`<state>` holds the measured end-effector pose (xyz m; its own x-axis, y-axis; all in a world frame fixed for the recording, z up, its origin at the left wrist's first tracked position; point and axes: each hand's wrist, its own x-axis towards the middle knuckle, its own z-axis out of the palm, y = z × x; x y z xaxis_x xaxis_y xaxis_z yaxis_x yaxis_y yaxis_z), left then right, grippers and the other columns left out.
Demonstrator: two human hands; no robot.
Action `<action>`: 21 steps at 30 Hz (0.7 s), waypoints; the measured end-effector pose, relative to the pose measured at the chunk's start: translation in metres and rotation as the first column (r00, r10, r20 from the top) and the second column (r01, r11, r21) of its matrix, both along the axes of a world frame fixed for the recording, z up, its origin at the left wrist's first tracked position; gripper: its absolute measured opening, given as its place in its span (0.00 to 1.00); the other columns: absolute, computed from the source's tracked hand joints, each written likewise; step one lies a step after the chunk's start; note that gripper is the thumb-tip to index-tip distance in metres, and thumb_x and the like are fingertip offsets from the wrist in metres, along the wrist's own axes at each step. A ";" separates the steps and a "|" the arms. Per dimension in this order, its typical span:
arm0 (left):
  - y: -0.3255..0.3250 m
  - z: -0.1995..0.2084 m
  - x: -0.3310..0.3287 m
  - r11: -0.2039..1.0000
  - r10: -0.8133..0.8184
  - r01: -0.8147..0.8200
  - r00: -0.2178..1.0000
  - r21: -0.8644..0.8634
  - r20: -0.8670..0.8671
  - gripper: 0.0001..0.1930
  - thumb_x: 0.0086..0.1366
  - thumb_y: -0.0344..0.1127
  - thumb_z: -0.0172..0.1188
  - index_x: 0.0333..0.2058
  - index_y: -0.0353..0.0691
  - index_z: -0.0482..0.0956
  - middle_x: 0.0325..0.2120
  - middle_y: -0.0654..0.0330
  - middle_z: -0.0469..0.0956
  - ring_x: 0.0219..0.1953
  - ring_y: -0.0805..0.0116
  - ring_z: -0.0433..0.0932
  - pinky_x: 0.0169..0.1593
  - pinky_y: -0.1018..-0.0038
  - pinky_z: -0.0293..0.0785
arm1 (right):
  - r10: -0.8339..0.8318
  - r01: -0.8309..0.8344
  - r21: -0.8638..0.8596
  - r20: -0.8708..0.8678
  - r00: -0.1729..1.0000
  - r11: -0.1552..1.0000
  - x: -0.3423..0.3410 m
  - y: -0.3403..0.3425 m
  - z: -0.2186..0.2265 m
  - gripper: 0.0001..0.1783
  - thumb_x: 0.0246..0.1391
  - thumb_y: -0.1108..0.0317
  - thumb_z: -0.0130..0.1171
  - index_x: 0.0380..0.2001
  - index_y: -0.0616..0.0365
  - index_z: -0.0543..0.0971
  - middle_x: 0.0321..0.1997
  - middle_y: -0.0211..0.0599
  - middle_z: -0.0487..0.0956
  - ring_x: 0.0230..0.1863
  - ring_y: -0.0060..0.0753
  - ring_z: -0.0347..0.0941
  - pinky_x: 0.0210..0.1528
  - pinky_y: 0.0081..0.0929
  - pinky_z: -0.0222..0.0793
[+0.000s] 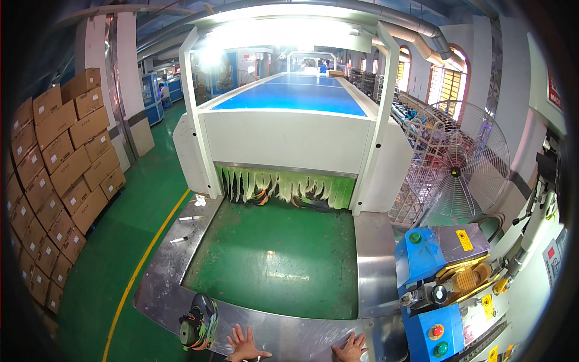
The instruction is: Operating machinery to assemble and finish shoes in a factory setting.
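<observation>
Factory floor, green conveyor belt [271, 259] ahead. Left hand [244, 346] and right hand [350, 349] flat, released, on steel rim [289, 332]. Shoe [199, 323] at 9 o'clock of left hand; judged light, flexible; best gripped at sole.

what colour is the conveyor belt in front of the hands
Green; the conveyor belt shows clearly in the head view, framed by bare metal.
</observation>
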<state>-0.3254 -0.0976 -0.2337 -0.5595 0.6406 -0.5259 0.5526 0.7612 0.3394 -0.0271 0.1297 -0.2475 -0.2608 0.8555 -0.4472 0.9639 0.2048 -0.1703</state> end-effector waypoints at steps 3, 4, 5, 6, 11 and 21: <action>0.000 -0.001 0.000 1.000 -0.002 0.002 1.000 -0.003 -0.005 0.79 0.29 0.82 0.61 0.67 0.39 0.27 0.63 0.31 0.14 0.65 0.33 0.11 0.59 0.36 0.13 | -0.012 0.012 -0.023 0.003 1.000 1.000 0.000 0.000 0.002 0.57 0.46 0.31 0.54 0.70 0.51 0.44 0.73 0.56 0.40 0.74 0.58 0.33 0.64 0.74 0.34; 0.000 -0.001 0.000 1.000 -0.001 0.001 1.000 0.005 -0.009 0.79 0.29 0.82 0.61 0.67 0.38 0.26 0.63 0.31 0.14 0.65 0.33 0.11 0.59 0.36 0.13 | -0.011 0.011 -0.023 0.003 1.000 1.000 0.000 0.001 0.002 0.57 0.46 0.31 0.54 0.70 0.51 0.44 0.73 0.56 0.40 0.74 0.58 0.33 0.64 0.74 0.34; 0.000 -0.002 0.000 1.000 -0.001 0.001 1.000 0.005 -0.008 0.79 0.29 0.82 0.61 0.67 0.38 0.26 0.63 0.31 0.14 0.65 0.33 0.11 0.59 0.36 0.13 | -0.013 0.013 -0.024 -0.008 1.000 1.000 0.000 0.001 0.003 0.57 0.46 0.32 0.54 0.70 0.51 0.44 0.73 0.56 0.40 0.74 0.57 0.33 0.64 0.74 0.34; 0.000 -0.002 0.000 1.000 -0.002 0.002 1.000 0.002 -0.012 0.79 0.29 0.82 0.61 0.67 0.38 0.26 0.63 0.31 0.14 0.65 0.33 0.11 0.59 0.36 0.13 | -0.016 0.015 -0.025 -0.020 1.000 1.000 0.000 0.001 0.003 0.57 0.46 0.32 0.55 0.70 0.52 0.44 0.73 0.56 0.40 0.74 0.56 0.33 0.64 0.74 0.34; 0.000 0.000 0.000 1.000 -0.011 0.011 1.000 -0.011 -0.020 0.79 0.29 0.82 0.60 0.67 0.38 0.26 0.63 0.32 0.14 0.65 0.34 0.11 0.59 0.36 0.13 | -0.016 0.015 -0.030 -0.017 1.000 0.999 -0.001 0.000 0.004 0.57 0.46 0.33 0.55 0.70 0.52 0.44 0.73 0.56 0.40 0.74 0.56 0.33 0.64 0.73 0.34; 0.001 0.000 0.000 1.000 -0.006 0.006 1.000 -0.008 -0.018 0.79 0.28 0.82 0.61 0.67 0.38 0.27 0.63 0.32 0.15 0.65 0.35 0.11 0.59 0.37 0.13 | -0.017 0.017 -0.017 -0.028 0.999 1.000 -0.001 -0.001 0.008 0.57 0.46 0.32 0.55 0.70 0.52 0.46 0.73 0.56 0.41 0.73 0.57 0.35 0.64 0.73 0.34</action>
<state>-0.3258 -0.0971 -0.2336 -0.5647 0.6403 -0.5208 0.5633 0.7602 0.3238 -0.0285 0.1289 -0.2397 -0.2589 0.8524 -0.4542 0.9620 0.1851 -0.2009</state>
